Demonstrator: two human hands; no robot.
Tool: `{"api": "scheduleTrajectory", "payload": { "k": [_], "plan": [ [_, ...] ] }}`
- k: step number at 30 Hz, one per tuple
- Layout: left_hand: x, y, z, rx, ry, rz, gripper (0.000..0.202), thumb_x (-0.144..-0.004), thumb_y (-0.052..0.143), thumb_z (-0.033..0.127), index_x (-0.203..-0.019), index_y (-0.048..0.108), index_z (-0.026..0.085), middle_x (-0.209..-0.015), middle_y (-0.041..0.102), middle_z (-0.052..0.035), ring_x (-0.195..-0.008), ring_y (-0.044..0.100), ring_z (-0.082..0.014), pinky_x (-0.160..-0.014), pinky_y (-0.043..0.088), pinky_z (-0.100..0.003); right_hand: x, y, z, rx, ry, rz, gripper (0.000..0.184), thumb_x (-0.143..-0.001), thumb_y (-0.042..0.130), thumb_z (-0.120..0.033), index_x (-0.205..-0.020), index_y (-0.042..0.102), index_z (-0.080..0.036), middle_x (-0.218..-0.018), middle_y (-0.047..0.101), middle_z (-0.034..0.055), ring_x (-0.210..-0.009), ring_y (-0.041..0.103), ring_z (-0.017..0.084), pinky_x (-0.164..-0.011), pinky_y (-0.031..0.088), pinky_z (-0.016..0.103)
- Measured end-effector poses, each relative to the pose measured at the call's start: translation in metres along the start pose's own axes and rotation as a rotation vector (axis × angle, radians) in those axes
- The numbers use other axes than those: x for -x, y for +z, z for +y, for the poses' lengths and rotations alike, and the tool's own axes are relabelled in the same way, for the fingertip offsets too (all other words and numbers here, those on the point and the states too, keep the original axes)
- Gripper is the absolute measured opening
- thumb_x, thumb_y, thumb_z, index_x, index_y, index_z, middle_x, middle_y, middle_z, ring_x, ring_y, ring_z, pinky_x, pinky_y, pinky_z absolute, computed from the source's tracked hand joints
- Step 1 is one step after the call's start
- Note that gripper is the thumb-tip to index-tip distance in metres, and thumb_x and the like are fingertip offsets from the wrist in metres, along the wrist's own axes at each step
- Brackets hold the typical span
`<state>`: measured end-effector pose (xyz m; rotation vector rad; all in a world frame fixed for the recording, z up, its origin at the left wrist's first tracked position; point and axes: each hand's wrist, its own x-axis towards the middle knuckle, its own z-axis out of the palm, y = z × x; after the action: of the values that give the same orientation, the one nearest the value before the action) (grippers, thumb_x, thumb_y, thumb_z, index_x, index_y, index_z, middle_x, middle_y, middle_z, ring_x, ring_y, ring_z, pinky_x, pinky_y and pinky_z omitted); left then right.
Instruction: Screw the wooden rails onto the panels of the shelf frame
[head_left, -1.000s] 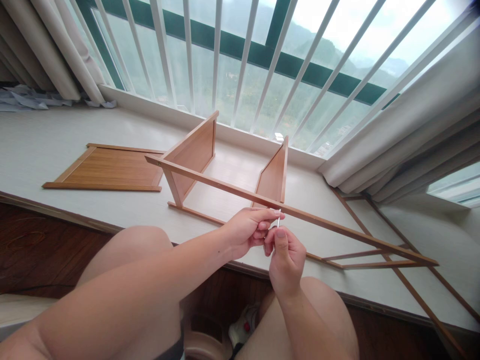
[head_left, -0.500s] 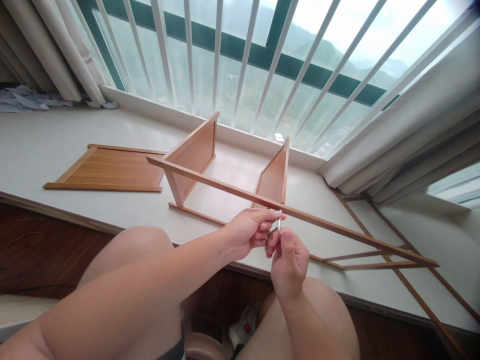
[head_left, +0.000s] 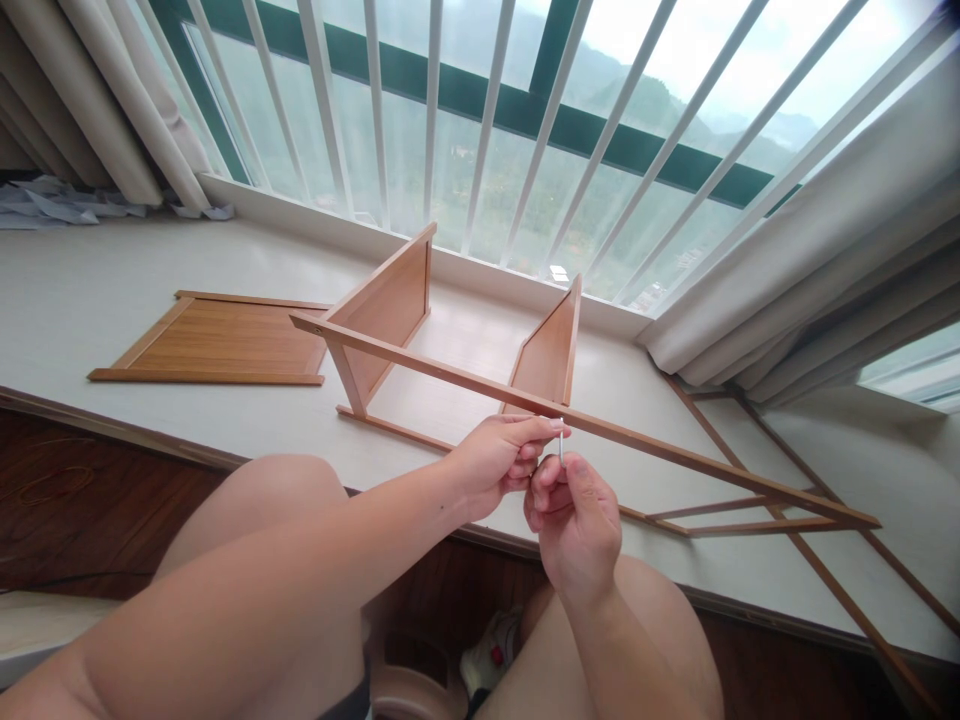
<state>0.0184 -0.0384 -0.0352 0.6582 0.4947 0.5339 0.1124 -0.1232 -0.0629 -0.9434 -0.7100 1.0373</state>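
A thin metal hex key (head_left: 561, 443) stands roughly upright against the near side of a long wooden rail (head_left: 450, 374). My left hand (head_left: 502, 452) pinches the key's upper end with thumb and fingertips, close under the rail. Lower down, my right hand (head_left: 576, 520) is closed on the key's other end, its thumb and forefinger together. The rail belongs to a wooden frame lying on its side, with two upright panels, a left panel (head_left: 390, 310) and a right panel (head_left: 549, 350), joined to it. Any screw at the key's tip is hidden by my fingers.
A loose wooden panel (head_left: 225, 338) lies flat on the white window ledge (head_left: 247, 255) at the left. Another wooden frame (head_left: 847, 596) leans at the right. White bars (head_left: 487, 125) and curtains (head_left: 795, 240) stand behind. My knees are below the ledge.
My right hand has turned slightly, with its thumb and the lower end of the hex key shifting a little to the right. My left hand stays nearly in place.
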Motion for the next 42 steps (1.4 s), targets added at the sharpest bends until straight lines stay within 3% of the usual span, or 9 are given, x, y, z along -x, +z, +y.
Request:
{"api": "scheduleTrajectory", "payload": {
  "k": [10, 16, 20, 28, 33, 42],
  "plan": [
    [-0.001, -0.002, 0.002, -0.081, 0.001, 0.042, 0.03, -0.073, 0.073, 0.039, -0.088, 0.067, 0.013, -0.052, 0.032, 0.0083, -0.041, 0.023, -0.0021, -0.04, 0.014, -0.017, 0.005, 0.007, -0.004, -0.261, 0.241, -0.084, 0.034, -0.1, 0.041, -0.036, -0.079, 0.059, -0.017, -0.057, 0.048, -0.0036, -0.038, 0.042, 0.006, -0.038, 0.029, 0.018],
    [0.0, 0.002, 0.004, -0.134, 0.028, 0.109, 0.03, -0.071, 0.076, 0.038, -0.08, 0.067, 0.012, -0.051, 0.033, 0.0078, -0.041, 0.025, -0.0021, -0.04, 0.015, -0.019, 0.006, 0.009, -0.005, -0.553, 0.43, -0.175, 0.029, -0.101, 0.038, -0.036, -0.079, 0.049, -0.02, -0.055, 0.037, -0.0082, -0.037, 0.02, 0.005, -0.037, 0.023, 0.017],
    [0.0, 0.004, 0.005, -0.156, 0.042, 0.128, 0.029, -0.07, 0.076, 0.039, -0.076, 0.065, 0.012, -0.051, 0.034, 0.0077, -0.04, 0.026, -0.0023, -0.04, 0.015, -0.02, 0.006, 0.008, -0.002, -0.561, 0.447, -0.192, 0.027, -0.1, 0.041, -0.039, -0.079, 0.043, -0.022, -0.054, 0.029, -0.0093, -0.039, 0.01, 0.008, -0.035, 0.017, 0.018],
    [0.001, 0.004, 0.001, -0.151, 0.051, 0.113, 0.03, -0.071, 0.075, 0.04, -0.077, 0.065, 0.013, -0.051, 0.034, 0.0072, -0.042, 0.03, -0.0033, -0.04, 0.016, -0.019, 0.006, 0.013, 0.0, -0.41, 0.37, -0.187, 0.036, -0.099, 0.038, -0.049, -0.076, 0.044, -0.023, -0.046, 0.033, -0.0085, -0.037, 0.019, 0.009, -0.036, 0.021, 0.019],
    [0.003, 0.004, 0.002, -0.14, 0.05, 0.087, 0.03, -0.074, 0.072, 0.039, -0.086, 0.068, 0.012, -0.051, 0.032, 0.0074, -0.042, 0.029, -0.0039, -0.04, 0.016, -0.019, 0.009, 0.015, 0.002, -0.341, 0.258, -0.162, 0.04, -0.1, 0.033, -0.046, -0.075, 0.051, -0.021, -0.044, 0.042, -0.0063, -0.035, 0.028, 0.007, -0.037, 0.025, 0.019],
    [0.002, -0.001, 0.001, -0.123, 0.046, 0.029, 0.032, -0.078, 0.067, 0.041, -0.091, 0.068, 0.012, -0.054, 0.03, 0.0074, -0.045, 0.022, -0.0045, -0.043, 0.017, -0.02, 0.008, 0.001, 0.005, 0.046, 0.011, -0.004, 0.037, -0.097, 0.045, -0.045, -0.073, 0.055, -0.018, -0.054, 0.048, -0.003, -0.042, 0.041, 0.009, -0.038, 0.027, 0.02]
  ]
}}
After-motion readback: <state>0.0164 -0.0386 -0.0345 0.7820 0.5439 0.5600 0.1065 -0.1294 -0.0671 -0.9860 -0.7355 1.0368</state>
